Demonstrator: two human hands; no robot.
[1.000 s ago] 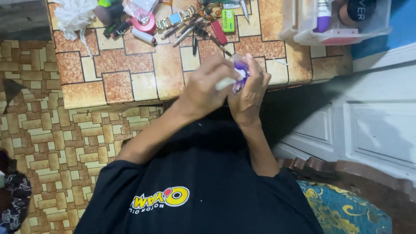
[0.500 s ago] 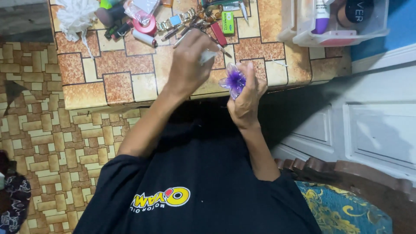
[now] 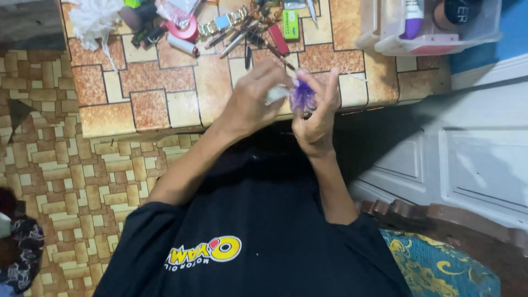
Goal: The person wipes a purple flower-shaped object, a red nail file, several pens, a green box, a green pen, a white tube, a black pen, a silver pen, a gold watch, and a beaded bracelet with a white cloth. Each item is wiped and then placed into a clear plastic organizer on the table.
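My right hand [image 3: 317,125] holds a small purple flower-shaped piece [image 3: 302,94] up at chest height, just over the near edge of the table [image 3: 165,82]. My left hand [image 3: 248,104] grips a short white stick-like piece [image 3: 275,93], and its tip touches the flower's left side. Both hands are close together, fingers curled around their pieces. What the white piece is exactly I cannot tell.
The far part of the table carries a heap of small tools, pens and a watch [image 3: 247,27], a red tape roll [image 3: 185,30] and white cloth [image 3: 93,19]. A clear plastic tray [image 3: 434,41] stands at the right. A white panelled cabinet [image 3: 484,165] and patterned chair cushion [image 3: 440,264] lie to the right.
My left hand went out over the table with the white piece, away from the flower, and has come back so that the piece touches the flower again. My right hand stayed in place.
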